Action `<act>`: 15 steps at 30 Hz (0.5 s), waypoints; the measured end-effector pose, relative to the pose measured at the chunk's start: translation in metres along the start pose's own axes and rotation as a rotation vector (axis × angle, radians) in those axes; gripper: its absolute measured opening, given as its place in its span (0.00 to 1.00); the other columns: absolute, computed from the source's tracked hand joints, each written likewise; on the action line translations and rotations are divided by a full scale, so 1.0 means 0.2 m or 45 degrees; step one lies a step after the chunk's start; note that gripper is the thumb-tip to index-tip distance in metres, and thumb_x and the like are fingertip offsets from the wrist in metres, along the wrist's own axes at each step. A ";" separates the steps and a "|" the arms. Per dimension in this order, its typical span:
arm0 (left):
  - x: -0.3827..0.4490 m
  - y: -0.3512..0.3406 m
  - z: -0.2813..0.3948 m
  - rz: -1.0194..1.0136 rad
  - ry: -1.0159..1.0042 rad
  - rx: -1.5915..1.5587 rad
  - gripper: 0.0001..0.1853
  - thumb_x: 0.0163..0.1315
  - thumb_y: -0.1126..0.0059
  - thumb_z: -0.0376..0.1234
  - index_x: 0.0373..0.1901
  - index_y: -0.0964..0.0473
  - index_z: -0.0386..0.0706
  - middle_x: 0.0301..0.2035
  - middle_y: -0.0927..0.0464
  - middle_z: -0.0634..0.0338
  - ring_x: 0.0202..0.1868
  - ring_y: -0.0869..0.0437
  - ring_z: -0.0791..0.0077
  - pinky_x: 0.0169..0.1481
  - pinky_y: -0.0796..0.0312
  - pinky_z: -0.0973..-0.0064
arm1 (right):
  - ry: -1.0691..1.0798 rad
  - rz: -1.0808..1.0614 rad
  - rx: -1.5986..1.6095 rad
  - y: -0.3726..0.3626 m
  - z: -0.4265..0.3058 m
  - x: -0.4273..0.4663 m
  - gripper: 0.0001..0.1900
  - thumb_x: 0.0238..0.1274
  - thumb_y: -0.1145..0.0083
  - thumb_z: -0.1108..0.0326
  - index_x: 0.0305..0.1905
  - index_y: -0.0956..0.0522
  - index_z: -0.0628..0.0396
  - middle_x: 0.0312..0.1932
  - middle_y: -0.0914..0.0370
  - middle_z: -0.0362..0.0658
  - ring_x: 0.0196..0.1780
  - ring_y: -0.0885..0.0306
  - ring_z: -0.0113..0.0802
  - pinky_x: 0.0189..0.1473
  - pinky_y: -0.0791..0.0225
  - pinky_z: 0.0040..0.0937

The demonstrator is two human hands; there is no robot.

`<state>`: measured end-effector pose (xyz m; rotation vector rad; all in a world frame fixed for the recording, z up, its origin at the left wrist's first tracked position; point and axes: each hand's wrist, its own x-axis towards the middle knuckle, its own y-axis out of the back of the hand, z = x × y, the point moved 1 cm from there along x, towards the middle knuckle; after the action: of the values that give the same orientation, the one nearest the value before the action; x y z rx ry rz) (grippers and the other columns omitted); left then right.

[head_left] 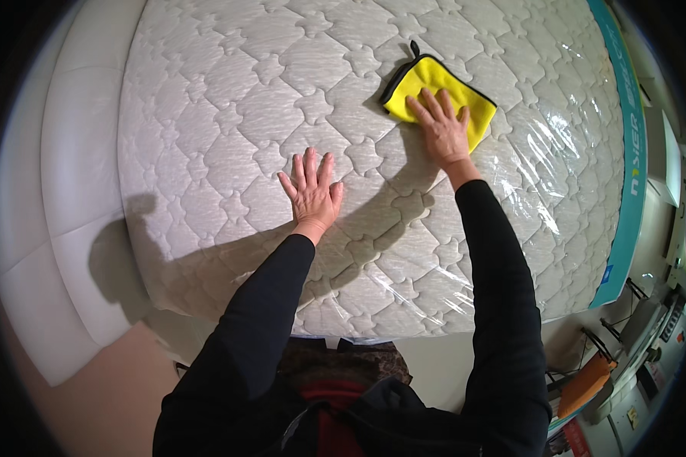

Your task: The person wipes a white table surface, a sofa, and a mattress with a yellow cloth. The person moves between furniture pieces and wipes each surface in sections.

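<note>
A quilted, light grey mattress (228, 137) under clear plastic film fills most of the view. My left hand (312, 197) lies flat on it near the middle, fingers spread, with nothing held. Farther up and to the right, my right hand (443, 128) presses palm-down on a yellow cloth (451, 80) with black edging. The fingers are spread over the cloth, pinning it to the mattress. A small black hanging loop (415, 48) sticks up from the cloth's top corner. Part of the cloth is hidden under that hand.
A padded white headboard (80, 154) stands along the mattress's left side. A teal band (629, 171) bearing writing runs along the right edge. Beyond it are a white box (663, 157), an orange item (586, 384) and assorted clutter. Pinkish floor (108, 400) shows at the lower left.
</note>
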<state>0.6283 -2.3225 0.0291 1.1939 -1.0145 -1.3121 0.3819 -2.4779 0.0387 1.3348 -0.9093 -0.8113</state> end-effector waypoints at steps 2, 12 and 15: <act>-0.01 -0.02 -0.01 0.008 0.010 0.006 0.34 0.62 0.54 0.46 0.70 0.48 0.55 0.71 0.59 0.54 0.72 0.62 0.50 0.68 0.73 0.39 | -0.093 -0.015 -0.050 -0.02 0.09 0.05 0.28 0.62 0.57 0.67 0.67 0.40 0.27 0.70 0.45 0.32 0.73 0.51 0.43 0.60 0.49 0.71; 0.00 -0.04 -0.01 0.018 0.001 0.016 0.33 0.62 0.55 0.45 0.70 0.49 0.55 0.71 0.59 0.54 0.72 0.62 0.49 0.68 0.73 0.39 | -0.826 -0.037 -0.020 -0.05 0.72 -0.13 0.24 0.62 0.60 0.70 0.60 0.30 0.31 0.62 0.35 0.36 0.61 0.35 0.48 0.50 0.30 0.48; 0.00 -0.04 0.00 0.034 -0.023 0.002 0.33 0.62 0.55 0.45 0.70 0.49 0.55 0.71 0.58 0.53 0.72 0.61 0.48 0.68 0.73 0.38 | -0.839 -0.028 -0.039 -0.07 0.63 -0.20 0.24 0.58 0.55 0.71 0.59 0.28 0.32 0.55 0.32 0.42 0.58 0.35 0.54 0.50 0.29 0.44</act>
<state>0.6269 -2.3214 0.0203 1.1678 -1.0414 -1.3033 0.2513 -2.4985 0.0242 1.0565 -1.3830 -1.3128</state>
